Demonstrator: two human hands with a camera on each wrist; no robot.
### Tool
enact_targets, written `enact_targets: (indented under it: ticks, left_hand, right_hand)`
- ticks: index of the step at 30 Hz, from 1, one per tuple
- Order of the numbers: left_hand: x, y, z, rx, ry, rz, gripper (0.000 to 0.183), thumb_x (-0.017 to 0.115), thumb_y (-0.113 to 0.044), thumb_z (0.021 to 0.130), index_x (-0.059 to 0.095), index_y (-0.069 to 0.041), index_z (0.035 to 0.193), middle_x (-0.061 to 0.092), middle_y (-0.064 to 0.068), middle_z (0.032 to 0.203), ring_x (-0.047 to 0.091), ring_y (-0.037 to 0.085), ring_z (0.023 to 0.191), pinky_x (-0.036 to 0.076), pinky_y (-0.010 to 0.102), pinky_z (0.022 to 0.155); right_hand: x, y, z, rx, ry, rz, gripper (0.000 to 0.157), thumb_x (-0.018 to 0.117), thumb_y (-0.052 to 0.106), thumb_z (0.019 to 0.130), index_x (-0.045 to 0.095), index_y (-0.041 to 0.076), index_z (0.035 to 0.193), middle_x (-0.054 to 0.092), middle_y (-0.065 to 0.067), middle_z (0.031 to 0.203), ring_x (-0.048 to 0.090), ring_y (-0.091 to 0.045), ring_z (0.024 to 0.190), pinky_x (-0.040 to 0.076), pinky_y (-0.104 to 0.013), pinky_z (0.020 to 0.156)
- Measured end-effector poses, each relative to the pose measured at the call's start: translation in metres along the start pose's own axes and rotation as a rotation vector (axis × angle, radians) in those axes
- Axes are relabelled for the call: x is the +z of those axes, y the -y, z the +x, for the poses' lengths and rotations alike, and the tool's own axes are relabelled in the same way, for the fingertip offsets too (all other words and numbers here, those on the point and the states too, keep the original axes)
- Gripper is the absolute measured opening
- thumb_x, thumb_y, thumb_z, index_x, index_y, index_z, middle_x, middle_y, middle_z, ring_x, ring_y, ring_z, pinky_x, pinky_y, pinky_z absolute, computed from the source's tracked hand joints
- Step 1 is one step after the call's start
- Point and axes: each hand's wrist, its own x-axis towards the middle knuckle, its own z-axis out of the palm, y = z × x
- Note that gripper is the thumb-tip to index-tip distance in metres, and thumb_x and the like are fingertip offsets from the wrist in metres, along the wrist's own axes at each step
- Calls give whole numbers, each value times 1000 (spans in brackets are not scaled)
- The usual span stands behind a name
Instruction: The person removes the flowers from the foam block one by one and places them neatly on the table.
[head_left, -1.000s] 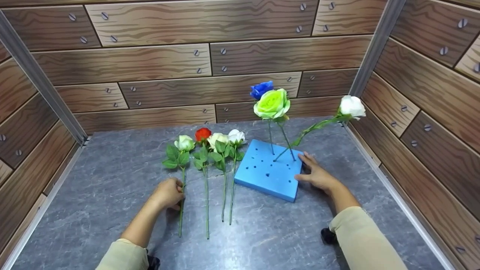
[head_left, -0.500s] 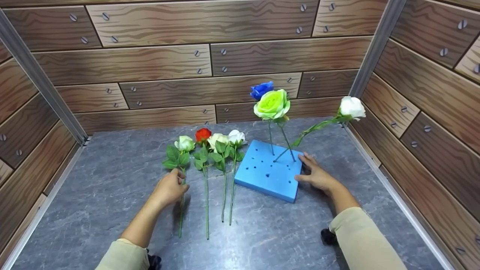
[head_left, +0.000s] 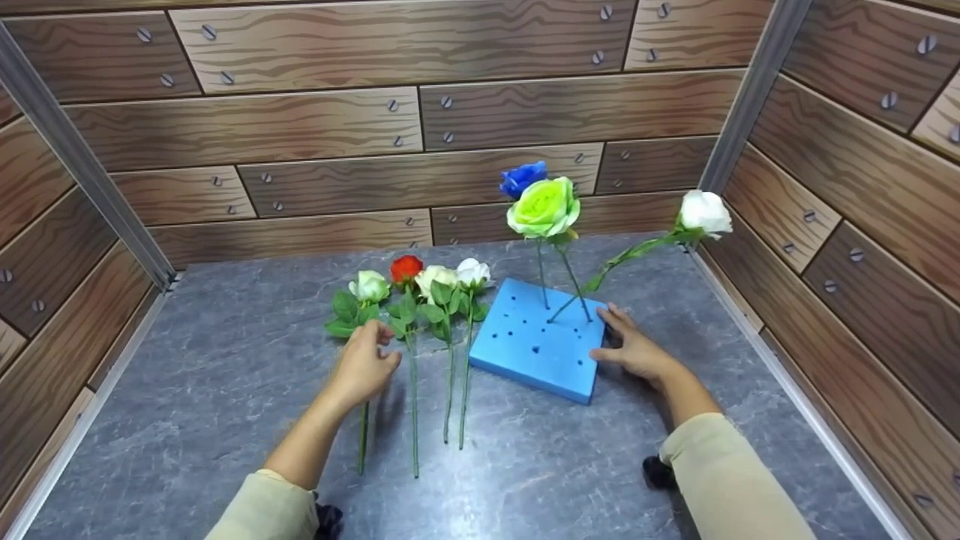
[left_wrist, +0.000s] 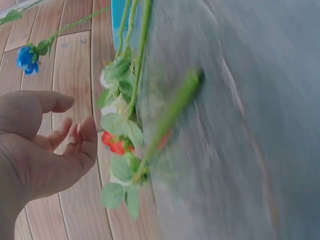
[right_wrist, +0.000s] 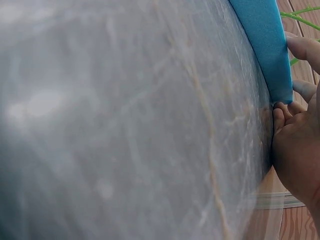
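Observation:
In the head view my left hand (head_left: pixel 365 365) hovers above the stem of the leftmost rose (head_left: pixel 369 286), a pale green-white one lying on the table. Thumb and loosely bent fingers are apart, and nothing sits between them in the left wrist view. Beside that rose lie a red rose (head_left: pixel 406 268), a cream rose (head_left: pixel 435 280) and a white rose (head_left: pixel 472 273). My right hand (head_left: pixel 637 352) rests against the right edge of a blue block (head_left: pixel 517 356) with holes. From it rise a lime-green rose (head_left: pixel 544 208), a blue rose (head_left: pixel 523 180) and a leaning white rose (head_left: pixel 705 214).
The grey marbled table (head_left: pixel 225 420) is bounded by wood-patterned walls (head_left: pixel 322 120) at the back and both sides. Metal posts (head_left: pixel 757 97) stand in the corners. The leaning white rose reaches out over the table's right side.
My left hand has come off the leftmost rose's stem, rising and moving away and to the right, with its fingers loosened. That rose lies where it was. My right hand and the block have not moved.

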Motion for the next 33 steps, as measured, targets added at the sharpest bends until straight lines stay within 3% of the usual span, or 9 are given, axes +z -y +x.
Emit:
enact_targets:
  ticks: [9,16,26,33]
  left_hand:
    - [27,-35,13,69,-16,-127,33,70,-1,95,62,-1,126,65,21,126,73,33,108,65,47,96]
    - [61,-59,20,115,-10,-244,32,68,3,95,61,2,127,65,23,128,73,35,109,66,46,96]
    - [113,-95,29,122,58,-350,30,67,2,98,63,1,127,70,20,130,73,36,120,65,46,103]
    - [139,-110,39,38,90,-381,33,65,-4,102,64,-1,135,73,15,135,72,33,126,64,43,105]
  right_hand:
    - [0,-1,2,-10,5,-4,104,79,32,102,9,13,176,-18,-18,182,-20,-50,166,6,-76,134]
    - [0,-1,0,-14,2,-5,103,79,31,102,10,12,175,-16,-18,182,-18,-51,166,8,-75,134]
    - [0,-2,-4,-12,-4,0,103,79,31,102,10,12,175,-16,-18,182,-19,-51,166,6,-77,134]
    - [0,1,-2,-14,-7,-15,103,80,34,101,13,13,175,-15,-16,183,-20,-49,167,4,-76,135]
